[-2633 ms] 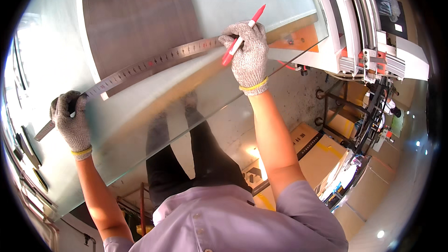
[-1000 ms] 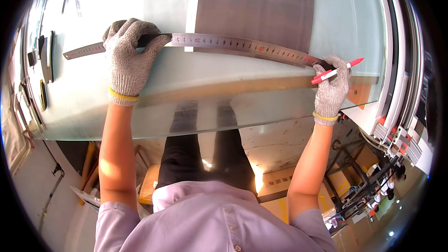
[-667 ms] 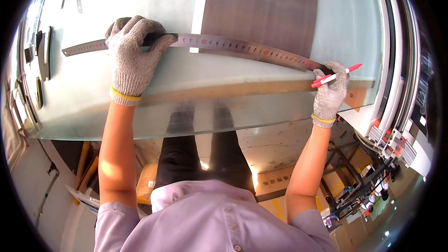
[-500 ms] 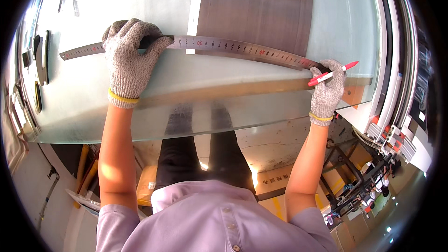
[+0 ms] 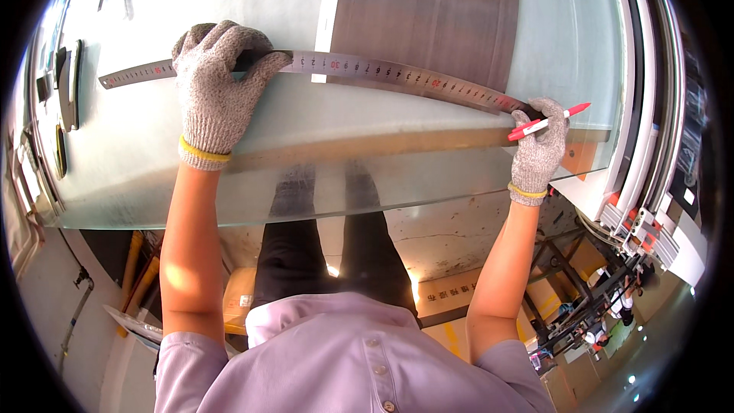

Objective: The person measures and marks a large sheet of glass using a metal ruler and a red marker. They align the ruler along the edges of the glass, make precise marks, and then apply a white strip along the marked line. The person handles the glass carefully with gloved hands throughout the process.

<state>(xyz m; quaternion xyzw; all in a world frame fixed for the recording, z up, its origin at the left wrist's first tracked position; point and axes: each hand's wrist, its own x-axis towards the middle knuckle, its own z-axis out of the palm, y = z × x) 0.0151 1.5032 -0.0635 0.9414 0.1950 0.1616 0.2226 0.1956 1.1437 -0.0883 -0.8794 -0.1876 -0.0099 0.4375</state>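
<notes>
A long steel ruler [image 5: 375,69] lies across the glass-topped table, over the near edge of a dark brown sheet [image 5: 424,19] with a white strip [image 5: 322,46] along its left side. My left hand [image 5: 218,92], in a grey knit glove with a dark palm, is closed on the ruler left of the sheet, thumb and fingers pinched about it. At the ruler's right end is my gloved right hand [image 5: 537,149], its fingers bent against the metal. A red-and-white pen [image 5: 549,121] is held slantwise between those fingers. The right fingertips are partly hidden.
The glass tabletop [image 5: 367,180] has a curved-looking near edge in front of my legs. Dark flat tools [image 5: 70,88] lie at the far left. Metal rails [image 5: 650,130] run along the right side. Cardboard boxes [image 5: 443,294] stand below.
The brown sheet and the ruler appear slightly higher and farther right in view, along with my left hand. Both hands keep their holds; the view itself has shifted a little.
</notes>
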